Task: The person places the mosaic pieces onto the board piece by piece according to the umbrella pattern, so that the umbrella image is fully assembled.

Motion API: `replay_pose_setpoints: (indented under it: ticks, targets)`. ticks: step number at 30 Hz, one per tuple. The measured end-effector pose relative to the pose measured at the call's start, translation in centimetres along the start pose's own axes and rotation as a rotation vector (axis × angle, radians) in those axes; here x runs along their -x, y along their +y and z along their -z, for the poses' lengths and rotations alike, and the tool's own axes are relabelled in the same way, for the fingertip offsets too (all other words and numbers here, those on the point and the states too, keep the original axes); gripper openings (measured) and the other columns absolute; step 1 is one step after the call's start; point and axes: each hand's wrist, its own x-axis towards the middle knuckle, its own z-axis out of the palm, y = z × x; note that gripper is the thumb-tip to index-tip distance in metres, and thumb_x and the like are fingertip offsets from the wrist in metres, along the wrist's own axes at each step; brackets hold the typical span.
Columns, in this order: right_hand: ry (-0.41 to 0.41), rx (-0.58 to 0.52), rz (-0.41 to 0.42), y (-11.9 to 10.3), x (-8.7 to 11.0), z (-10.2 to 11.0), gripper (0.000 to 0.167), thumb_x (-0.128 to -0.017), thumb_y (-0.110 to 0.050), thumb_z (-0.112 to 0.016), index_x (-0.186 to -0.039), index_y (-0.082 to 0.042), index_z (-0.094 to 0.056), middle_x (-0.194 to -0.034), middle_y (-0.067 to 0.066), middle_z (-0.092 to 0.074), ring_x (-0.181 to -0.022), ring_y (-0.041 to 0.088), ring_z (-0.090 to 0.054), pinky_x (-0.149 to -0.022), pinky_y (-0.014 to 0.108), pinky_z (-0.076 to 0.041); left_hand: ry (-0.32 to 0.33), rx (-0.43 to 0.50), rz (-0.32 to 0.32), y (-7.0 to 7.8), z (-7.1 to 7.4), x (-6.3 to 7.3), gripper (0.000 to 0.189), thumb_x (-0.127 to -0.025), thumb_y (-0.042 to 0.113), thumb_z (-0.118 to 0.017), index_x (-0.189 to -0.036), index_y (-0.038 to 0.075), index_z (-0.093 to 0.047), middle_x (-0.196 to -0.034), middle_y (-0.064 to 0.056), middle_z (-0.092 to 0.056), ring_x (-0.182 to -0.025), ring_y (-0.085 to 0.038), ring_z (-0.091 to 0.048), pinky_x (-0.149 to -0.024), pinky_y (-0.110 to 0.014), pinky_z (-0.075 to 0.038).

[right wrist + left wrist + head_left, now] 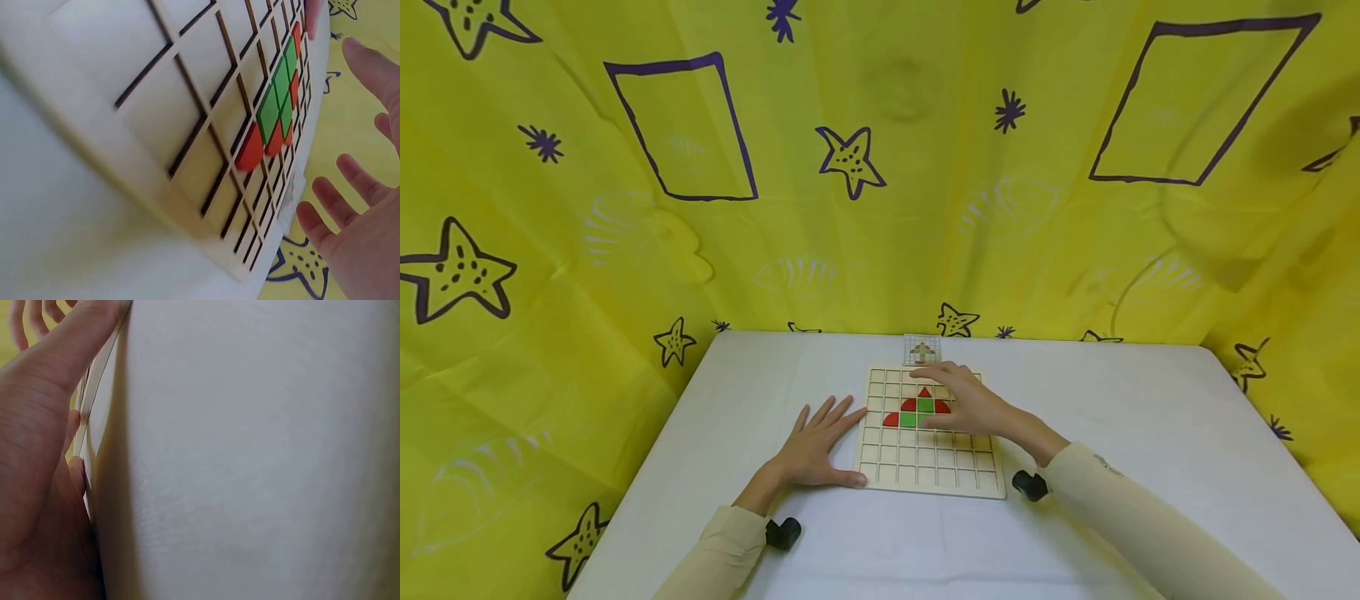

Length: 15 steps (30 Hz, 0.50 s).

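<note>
Left hand: fingers spread wide, touching the left edge of the grid board. Right hand: fingers apart, over the board's right side; from my remote post, I see nothing held. Board: on the white table. Red and green pieces: in its cells. Pattern card: just beyond its far edge.

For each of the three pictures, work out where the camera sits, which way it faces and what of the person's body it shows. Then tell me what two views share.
Head: worn on the head, facing forward and down at the grid board and yellow backdrop; left hand, right hand and sleeves show.
Left wrist: on that wrist, looking along the left hand at the white table and the board's edge.
Right wrist: on that wrist, looking past the right hand across the board.
Shared: head and right wrist both show the red and green pieces.
</note>
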Motion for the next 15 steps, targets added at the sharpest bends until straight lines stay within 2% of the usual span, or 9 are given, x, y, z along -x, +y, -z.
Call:
replay_pose_setpoints:
  ticks: [6, 15]
  targets:
    - [0.041, 0.006, -0.005, 1.0, 2.5, 1.6, 0.07, -0.087, -0.033, -0.085, -0.147, -0.013, -0.055, -0.146, 0.021, -0.049, -0.131, 0.042, -0.046, -0.103, 0.064, -0.045, 0.001, -0.001, -0.004, 0.0, 0.0, 0.0, 0.108, -0.076, 0.071, -0.076, -0.163, 0.027, -0.031, -0.172, -0.005, -0.016, -0.158, -0.035, -0.006, -0.12, -0.069, 0.0]
    - [0.115, 0.005, -0.036, 2.6, 6.7, 3.6, 0.065, -0.085, -0.029, -0.087, -0.142, -0.014, -0.06, -0.143, 0.017, -0.053, -0.13, 0.041, -0.046, -0.104, 0.066, -0.042, -0.004, 0.007, 0.0, 0.1, 0.1, 0.1, 0.108, -0.076, 0.07, -0.077, -0.163, 0.026, -0.031, -0.172, -0.005, -0.016, -0.158, -0.035, -0.005, -0.121, -0.068, 0.001]
